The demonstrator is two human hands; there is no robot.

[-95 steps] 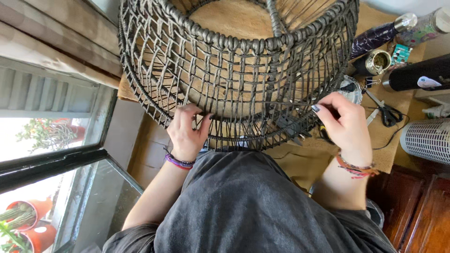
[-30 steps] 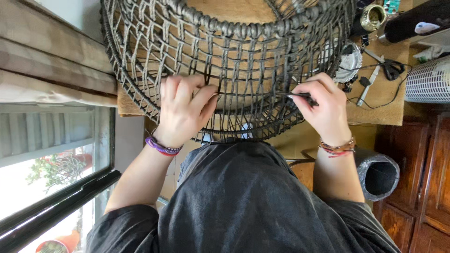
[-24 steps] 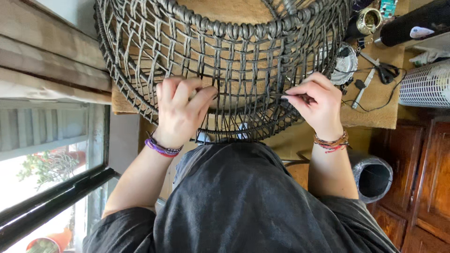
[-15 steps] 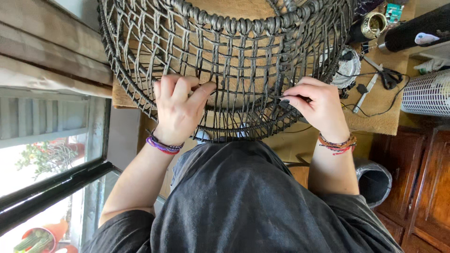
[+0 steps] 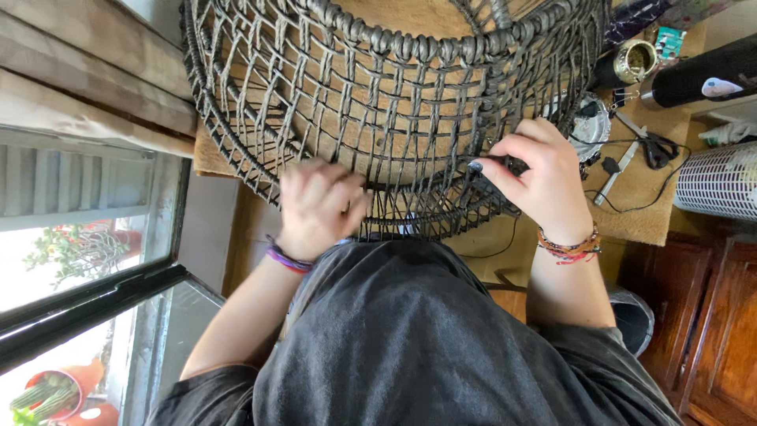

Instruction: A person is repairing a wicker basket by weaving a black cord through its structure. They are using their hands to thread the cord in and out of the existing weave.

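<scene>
A large round basket frame (image 5: 394,102) woven from dark grey cord stands on a wooden table in front of me. My left hand (image 5: 319,207) is blurred and sits against the lower cords of the weave, fingers curled; whether it grips a cord I cannot tell. My right hand (image 5: 536,180) pinches a dark cord (image 5: 493,164) at the right side of the weave between thumb and fingers. A purple band circles my left wrist, beaded bracelets my right. My dark grey shirt fills the bottom of the view.
Scissors (image 5: 650,146), a brass cup (image 5: 635,59), a black cylinder (image 5: 702,79) and cables lie on the table at right. A white slatted heater (image 5: 717,181) stands at the far right above a wooden cabinet (image 5: 710,331). A window (image 5: 79,260) with potted plants is at left.
My left hand has dropped lower on the weave and moves fast, now blurred. My right hand has stayed at the right side, still pinching the cord.
</scene>
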